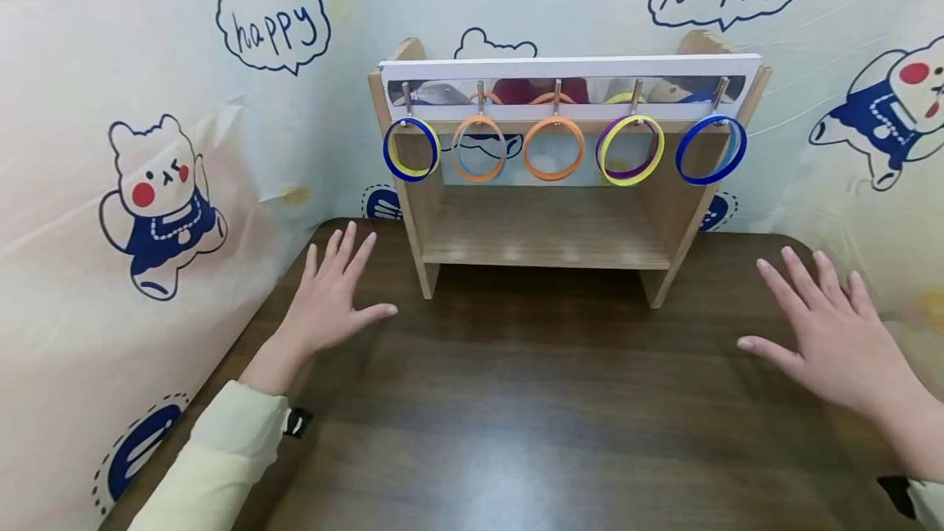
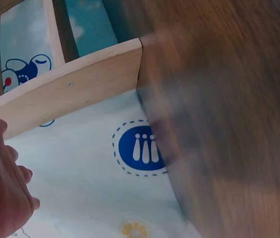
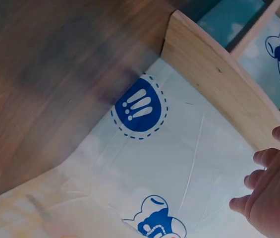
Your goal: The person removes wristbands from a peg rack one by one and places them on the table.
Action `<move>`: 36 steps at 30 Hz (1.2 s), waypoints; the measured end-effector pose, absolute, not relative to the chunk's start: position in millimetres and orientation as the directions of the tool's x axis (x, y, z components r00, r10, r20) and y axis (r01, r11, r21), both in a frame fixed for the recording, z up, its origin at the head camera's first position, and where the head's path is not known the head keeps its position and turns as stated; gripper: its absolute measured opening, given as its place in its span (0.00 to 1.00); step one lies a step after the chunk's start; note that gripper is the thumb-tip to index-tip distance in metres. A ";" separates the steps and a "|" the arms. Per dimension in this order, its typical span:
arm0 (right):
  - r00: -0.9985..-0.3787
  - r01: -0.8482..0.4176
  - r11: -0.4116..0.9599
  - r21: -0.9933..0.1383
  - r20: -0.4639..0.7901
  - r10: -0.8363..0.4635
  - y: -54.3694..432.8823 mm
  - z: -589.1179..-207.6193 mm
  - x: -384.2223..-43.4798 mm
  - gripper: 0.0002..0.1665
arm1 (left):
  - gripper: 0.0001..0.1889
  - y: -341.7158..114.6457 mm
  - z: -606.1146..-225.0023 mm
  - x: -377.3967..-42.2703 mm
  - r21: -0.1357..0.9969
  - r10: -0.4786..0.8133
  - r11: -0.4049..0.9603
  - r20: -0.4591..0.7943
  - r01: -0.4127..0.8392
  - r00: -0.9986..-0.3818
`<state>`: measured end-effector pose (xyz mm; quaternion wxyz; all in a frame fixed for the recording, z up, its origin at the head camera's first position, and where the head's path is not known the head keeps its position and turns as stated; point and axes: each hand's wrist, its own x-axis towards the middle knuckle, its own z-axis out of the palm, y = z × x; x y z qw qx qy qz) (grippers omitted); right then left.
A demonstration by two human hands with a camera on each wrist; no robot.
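My left hand (image 1: 328, 301) hovers over the table's left side with fingers spread, holding nothing. On the right side my right hand (image 1: 833, 334) is likewise spread and holds nothing. Between and beyond them stands a wooden rack (image 1: 546, 224) with a white-framed bar (image 1: 568, 68) along its top. Several metal hooks stick out of the bar, and coloured rings hang from them. From left come a blue ring (image 1: 388, 156) with a yellow one, an orange ring (image 1: 479, 177) with a light blue one, orange (image 1: 528, 150), yellow (image 1: 660, 146) with purple, and dark blue (image 1: 682, 158) with lighter blue.
The brown wooden table (image 1: 501, 400) spreads in front of the rack. A pale curtain (image 1: 251, 146) printed with bears and "happy" bubbles encloses the back and sides. In the left wrist view, the rack's side panel (image 2: 95, 74) stands near the fingers.
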<state>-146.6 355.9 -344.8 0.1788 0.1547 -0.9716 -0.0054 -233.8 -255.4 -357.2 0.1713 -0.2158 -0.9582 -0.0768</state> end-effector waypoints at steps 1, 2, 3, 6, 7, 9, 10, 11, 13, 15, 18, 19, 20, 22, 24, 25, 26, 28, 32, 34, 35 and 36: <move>-0.889 -0.303 0.952 0.042 0.346 -0.299 355.4 -343.5 -147.5 0.60 | 0.58 -253.3 -357.0 -236.0 0.110 0.375 0.892 0.365 0.439 -0.852; -0.890 -0.308 0.951 0.018 0.347 -0.295 354.9 -341.8 -148.7 0.60 | 0.59 -250.9 -356.3 -238.2 0.148 0.362 0.887 0.368 0.438 -0.856; -0.891 -0.314 0.949 -0.005 0.348 -0.293 354.1 -339.4 -149.9 0.59 | 0.60 -248.5 -355.5 -240.8 0.188 0.350 0.878 0.372 0.439 -0.860; -0.886 -0.338 0.938 -0.072 0.360 -0.292 351.2 -330.8 -154.1 0.56 | 0.61 -241.5 -353.3 -248.5 0.311 0.305 0.845 0.386 0.434 -0.870; -0.881 -0.349 0.932 -0.096 0.373 -0.292 349.9 -328.0 -155.3 0.55 | 0.60 -239.5 -352.7 -251.0 0.357 0.289 0.829 0.387 0.431 -0.876; -0.874 -0.360 0.923 -0.134 0.394 -0.283 347.1 -322.7 -156.5 0.52 | 0.58 -235.9 -351.7 -256.2 0.448 0.261 0.784 0.390 0.430 -0.883; -0.874 -0.359 0.920 -0.157 0.403 -0.272 345.5 -320.4 -156.9 0.51 | 0.57 -234.2 -351.5 -258.5 0.488 0.242 0.763 0.393 0.425 -0.887; -0.874 -0.356 0.917 -0.178 0.411 -0.259 343.8 -318.4 -157.0 0.50 | 0.56 -232.5 -351.3 -260.7 0.525 0.227 0.739 0.396 0.422 -0.890; -0.879 -0.342 0.912 -0.228 0.422 -0.225 339.8 -314.9 -157.1 0.47 | 0.53 -229.0 -351.6 -264.9 0.589 0.198 0.690 0.406 0.421 -0.892; -0.882 -0.323 0.907 -0.269 0.435 -0.184 335.5 -311.6 -157.1 0.45 | 0.51 -225.1 -352.8 -269.6 0.630 0.177 0.650 0.419 0.425 -0.891; -0.863 -0.326 0.886 -0.330 0.486 -0.136 328.5 -307.9 -158.7 0.42 | 0.47 -218.1 -356.7 -276.9 0.682 0.150 0.596 0.425 0.425 -0.893; -0.849 -0.338 0.872 -0.353 0.514 -0.120 326.5 -306.9 -159.7 0.40 | 0.46 -215.4 -358.1 -279.1 0.699 0.141 0.575 0.427 0.425 -0.893; -0.835 -0.351 0.856 -0.380 0.540 -0.103 324.6 -305.9 -160.8 0.39 | 0.45 -212.7 -359.8 -281.3 0.716 0.128 0.559 0.425 0.419 -0.896; -0.810 -0.382 0.811 -0.443 0.583 -0.064 321.0 -304.0 -163.8 0.36 | 0.44 -206.9 -363.0 -285.0 0.749 0.096 0.525 0.420 0.405 -0.902; -0.797 -0.404 0.756 -0.515 0.604 -0.014 318.0 -301.7 -167.1 0.34 | 0.42 -201.8 -366.9 -288.6 0.780 0.067 0.488 0.414 0.391 -0.908; -0.792 -0.415 0.726 -0.549 0.610 0.008 317.0 -300.6 -168.9 0.32 | 0.41 -199.3 -368.7 -290.5 0.796 0.053 0.467 0.410 0.385 -0.911; -0.794 -0.415 0.701 -0.581 0.607 0.033 315.6 -299.4 -170.8 0.31 | 0.40 -197.5 -371.1 -292.8 0.811 0.039 0.446 0.405 0.379 -0.913; -0.796 -0.409 0.665 -0.625 0.600 0.074 312.8 -296.9 -174.8 0.29 | 0.39 -194.5 -375.6 -297.5 0.839 0.022 0.394 0.400 0.376 -0.916; -0.800 -0.384 0.647 -0.659 0.588 0.123 307.0 -291.6 -184.0 0.28 | 0.36 -190.9 -383.7 -304.1 0.874 -0.009 0.322 0.388 0.365 -0.922; -0.801 -0.376 0.637 -0.673 0.582 0.142 303.5 -288.6 -188.3 0.27 | 0.35 -189.0 -386.5 -305.6 0.883 -0.023 0.302 0.384 0.360 -0.923; -0.801 -0.375 0.625 -0.684 0.579 0.153 301.7 -287.3 -190.3 0.26 | 0.34 -188.1 -387.8 -306.3 0.887 -0.032 0.290 0.384 0.359 -0.923; -0.803 -0.377 0.604 -0.702 0.573 0.165 300.0 -286.0 -191.9 0.26 | 0.34 -187.1 -389.1 -306.9 0.892 -0.041 0.275 0.382 0.358 -0.923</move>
